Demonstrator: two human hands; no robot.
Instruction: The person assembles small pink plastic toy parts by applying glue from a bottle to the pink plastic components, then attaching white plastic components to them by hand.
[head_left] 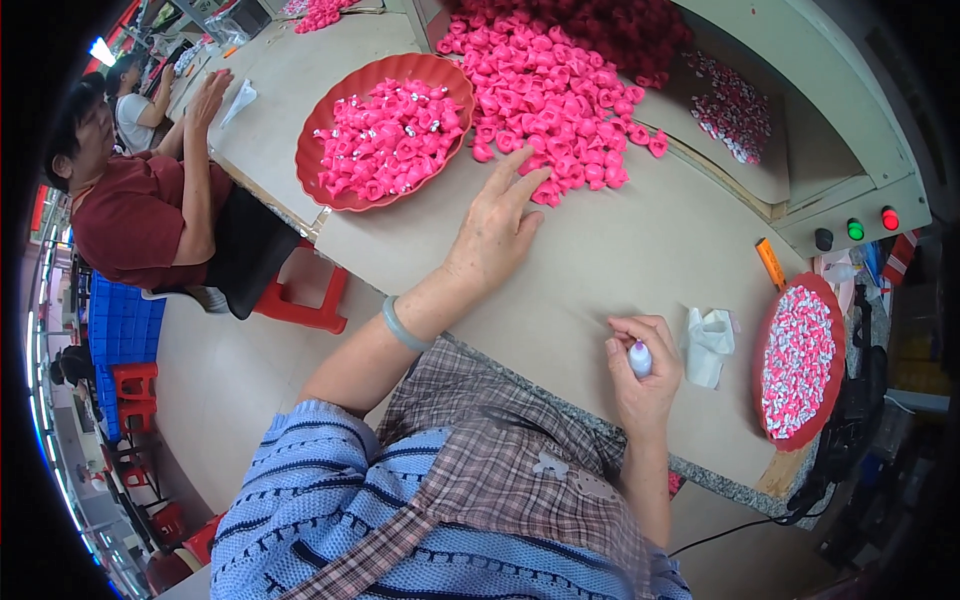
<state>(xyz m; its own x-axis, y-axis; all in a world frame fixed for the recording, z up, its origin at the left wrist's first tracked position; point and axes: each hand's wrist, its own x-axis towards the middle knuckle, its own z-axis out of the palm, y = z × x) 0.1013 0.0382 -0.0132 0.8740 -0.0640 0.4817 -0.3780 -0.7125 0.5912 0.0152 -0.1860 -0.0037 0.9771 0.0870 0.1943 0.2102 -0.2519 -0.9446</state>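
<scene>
A large heap of small bright pink cupped pieces [545, 85] lies at the back of the worktable. My left hand [495, 225] reaches to the near edge of this heap, fingers stretched out and apart, fingertips at the outermost pieces. Nothing shows in its grasp. Further right, over the table's near part, my right hand [645, 375] is closed around a small white bottle [640, 358] with a purple tip. Just beside that hand lies a crumpled white cloth or tissue [708, 345].
A red scalloped bowl [312, 165] of pink pieces with silvery bits stands left of the heap. At right are a red tray [762, 400] of small pink-and-silver pieces, an orange strip-shaped object [770, 262] and a machine housing [850, 205] with buttons. Another person [150, 205] sits left.
</scene>
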